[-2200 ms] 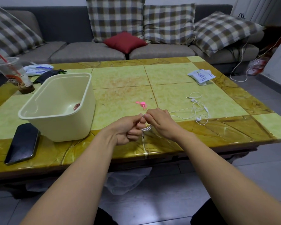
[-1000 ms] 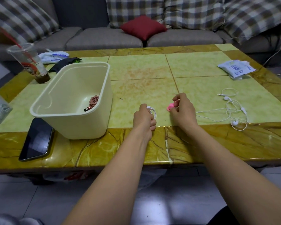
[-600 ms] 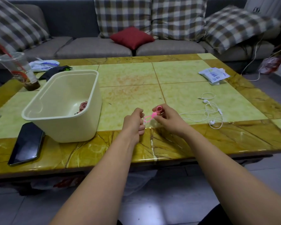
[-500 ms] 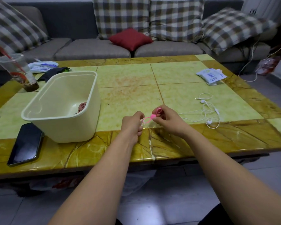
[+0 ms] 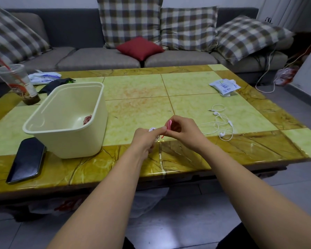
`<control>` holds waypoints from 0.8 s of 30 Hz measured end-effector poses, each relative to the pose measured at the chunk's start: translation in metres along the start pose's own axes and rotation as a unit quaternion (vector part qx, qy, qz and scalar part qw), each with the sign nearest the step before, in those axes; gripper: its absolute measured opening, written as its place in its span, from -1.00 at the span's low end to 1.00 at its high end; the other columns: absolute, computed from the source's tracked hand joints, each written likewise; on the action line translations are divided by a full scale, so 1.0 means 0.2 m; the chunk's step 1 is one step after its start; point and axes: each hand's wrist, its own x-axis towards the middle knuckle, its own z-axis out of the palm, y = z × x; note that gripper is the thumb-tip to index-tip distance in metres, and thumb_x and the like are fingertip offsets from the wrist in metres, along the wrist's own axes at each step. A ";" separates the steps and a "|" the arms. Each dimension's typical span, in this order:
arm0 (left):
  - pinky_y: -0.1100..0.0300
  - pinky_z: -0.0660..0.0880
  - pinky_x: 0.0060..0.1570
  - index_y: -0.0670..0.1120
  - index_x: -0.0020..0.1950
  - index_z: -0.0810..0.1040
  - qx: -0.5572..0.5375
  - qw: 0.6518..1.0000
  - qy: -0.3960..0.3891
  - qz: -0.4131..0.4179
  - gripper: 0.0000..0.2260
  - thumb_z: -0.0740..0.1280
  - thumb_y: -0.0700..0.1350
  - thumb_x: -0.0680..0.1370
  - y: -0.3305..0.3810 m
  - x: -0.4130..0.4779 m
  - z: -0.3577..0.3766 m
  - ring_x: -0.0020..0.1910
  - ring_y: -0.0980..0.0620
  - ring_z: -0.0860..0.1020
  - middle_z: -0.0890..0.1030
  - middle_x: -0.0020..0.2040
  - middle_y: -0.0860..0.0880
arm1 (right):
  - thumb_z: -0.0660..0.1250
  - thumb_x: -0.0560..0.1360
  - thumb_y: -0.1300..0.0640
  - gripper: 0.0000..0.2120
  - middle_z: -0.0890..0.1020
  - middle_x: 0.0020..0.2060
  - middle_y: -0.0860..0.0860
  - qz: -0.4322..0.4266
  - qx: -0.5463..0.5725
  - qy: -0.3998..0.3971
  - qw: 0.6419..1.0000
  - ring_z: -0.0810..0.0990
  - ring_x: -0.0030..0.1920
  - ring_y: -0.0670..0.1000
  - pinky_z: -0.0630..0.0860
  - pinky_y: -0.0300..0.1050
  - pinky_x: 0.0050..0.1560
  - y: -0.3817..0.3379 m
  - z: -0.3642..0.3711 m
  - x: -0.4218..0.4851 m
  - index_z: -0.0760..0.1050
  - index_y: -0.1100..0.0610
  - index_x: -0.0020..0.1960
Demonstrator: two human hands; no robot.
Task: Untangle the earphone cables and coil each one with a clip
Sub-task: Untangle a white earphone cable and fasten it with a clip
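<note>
So here's where we're at. Our left hand (image 5: 146, 140) is curled round a small coil of white earphone cable (image 5: 152, 129); only a bit of the coil peeks out above the thumb, so we can't say how tidy it is. Our right hand (image 5: 186, 131) is pinching a pink clip (image 5: 169, 125) between thumb and fingers, right up against the left thumb and the coil. Both hands are over the near edge of the worktop (image 5: 136, 90), just about where the green tiles meet the brown marble border.

The other white earphones (image 5: 223, 123) are lying loose and a bit looped on the worktop to the right of our right hand, plug end pointing away from us, not touching either hand.

On the left there's a cream tub (image 5: 66, 121) with a reddish coiled cable (image 5: 87, 119) sitting in the bottom. A dark phone (image 5: 26, 159) lies flat just beside the tub's near left corner. A plastic cup (image 5: 16, 83) with a red straw stands at the far left, and a white packet (image 5: 224, 86) sits near the far right edge.
</note>
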 end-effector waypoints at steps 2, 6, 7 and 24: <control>0.30 0.11 -0.61 -0.17 -0.06 0.51 -0.012 1.000 -0.005 -0.012 -0.68 0.52 0.01 0.42 0.00 0.00 0.00 -0.58 0.10 0.16 0.26 -0.51 0.02 | 0.51 0.42 0.19 -0.86 0.67 -0.22 -0.02 -0.004 0.017 0.008 1.000 0.64 -0.18 -0.07 0.59 -0.19 -0.11 -0.01 -0.01 -0.01 0.59 0.15 -0.07; 0.30 0.12 -0.59 -0.18 -0.14 0.53 -0.008 1.000 -0.019 -0.009 -0.75 0.50 -0.04 0.44 0.01 -0.02 -0.01 -0.58 0.10 0.19 0.31 -0.48 -0.01 | 0.56 0.35 0.24 -0.81 0.68 -0.26 0.01 0.006 0.063 0.005 0.998 0.67 -0.22 -0.05 0.61 -0.19 -0.14 -0.04 -0.03 -0.03 0.61 0.20 -0.08; 0.30 0.12 -0.58 -0.21 -0.12 0.56 0.004 1.000 -0.022 0.000 -0.76 0.49 -0.05 0.46 0.01 -0.03 -0.01 -0.56 0.09 0.19 0.31 -0.47 -0.02 | 0.57 0.34 0.26 -0.80 0.68 -0.28 0.01 0.013 0.078 0.002 0.997 0.68 -0.25 -0.08 0.59 -0.23 -0.17 -0.04 -0.04 -0.04 0.61 0.21 -0.09; 0.16 0.06 -0.40 -0.08 -0.41 0.27 0.141 0.978 -0.035 0.148 -0.60 0.28 -0.12 0.61 -0.03 -0.05 0.02 -0.49 0.05 0.12 0.17 -0.46 0.02 | 0.52 0.39 0.29 -0.79 0.70 -0.20 0.16 0.082 0.196 -0.057 0.976 0.72 -0.14 0.10 0.64 -0.08 0.00 -0.05 -0.09 -0.09 0.63 0.29 0.01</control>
